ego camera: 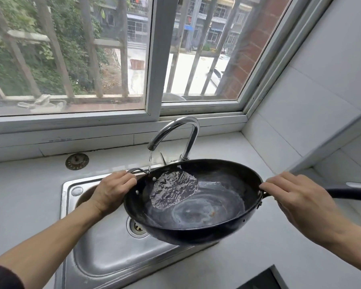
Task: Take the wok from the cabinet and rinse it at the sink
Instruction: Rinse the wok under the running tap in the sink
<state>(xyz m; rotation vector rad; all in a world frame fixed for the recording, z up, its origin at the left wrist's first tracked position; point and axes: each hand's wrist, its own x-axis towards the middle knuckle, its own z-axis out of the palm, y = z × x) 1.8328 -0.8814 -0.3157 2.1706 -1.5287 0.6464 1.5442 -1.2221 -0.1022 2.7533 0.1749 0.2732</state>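
Observation:
A black wok (pixel 204 207) hangs over the steel sink (pixel 104 257), tilted slightly toward me. My left hand (pixel 111 190) grips its small loop handle on the left rim. My right hand (pixel 296 197) holds the base of its long black handle on the right. A thin stream of water runs from the chrome faucet (pixel 175 134) onto the wok's left inner wall and spreads there. Water pools in the bottom of the wok.
A round metal sink strainer (pixel 77 161) lies on the white counter behind the sink. The drain (pixel 137 226) shows under the wok. A barred window sits behind the faucet. A tiled wall and cabinet edge stand at the right. A dark stovetop corner (pixel 261 280) is at the bottom right.

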